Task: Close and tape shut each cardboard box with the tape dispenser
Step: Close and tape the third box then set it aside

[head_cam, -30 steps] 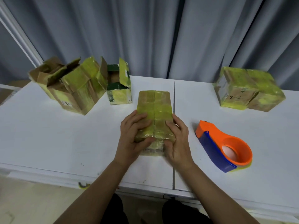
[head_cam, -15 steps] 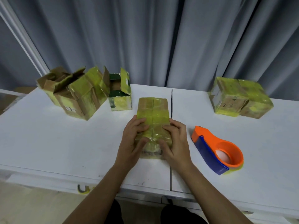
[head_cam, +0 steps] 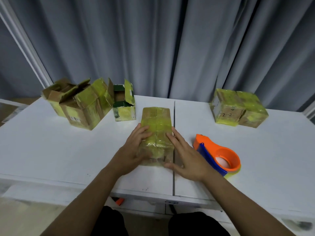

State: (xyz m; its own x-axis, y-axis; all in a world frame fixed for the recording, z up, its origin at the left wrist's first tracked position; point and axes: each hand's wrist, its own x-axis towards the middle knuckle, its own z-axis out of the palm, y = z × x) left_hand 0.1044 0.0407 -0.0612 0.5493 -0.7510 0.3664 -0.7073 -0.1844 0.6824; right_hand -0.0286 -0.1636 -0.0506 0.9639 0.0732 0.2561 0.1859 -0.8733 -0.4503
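Note:
A long cardboard box (head_cam: pixel 156 123) wrapped in yellow tape lies closed at the table's middle. My left hand (head_cam: pixel 134 150) rests on its left side with fingers laid flat on the top. My right hand (head_cam: pixel 184 155) lies along its right side, fingers straight, thumb near the front face. The orange and blue tape dispenser (head_cam: pixel 216 155) lies on the table just right of my right hand. At the back left stand a large open box (head_cam: pixel 83 106) and a small open box (head_cam: pixel 124 104) with flaps up. Two taped boxes (head_cam: pixel 237 108) sit at the back right.
The white table (head_cam: pixel 51 150) has a seam (head_cam: pixel 174 176) running front to back beside the middle box. Grey curtains (head_cam: pixel 153 48) hang behind it. A small orange object (head_cam: pixel 119 200) shows under the table's front edge.
Both hands slid outward from the box's top toward its sides, and the fingers straightened. The right hand moved lower and to the right. The camera view shifted slightly.

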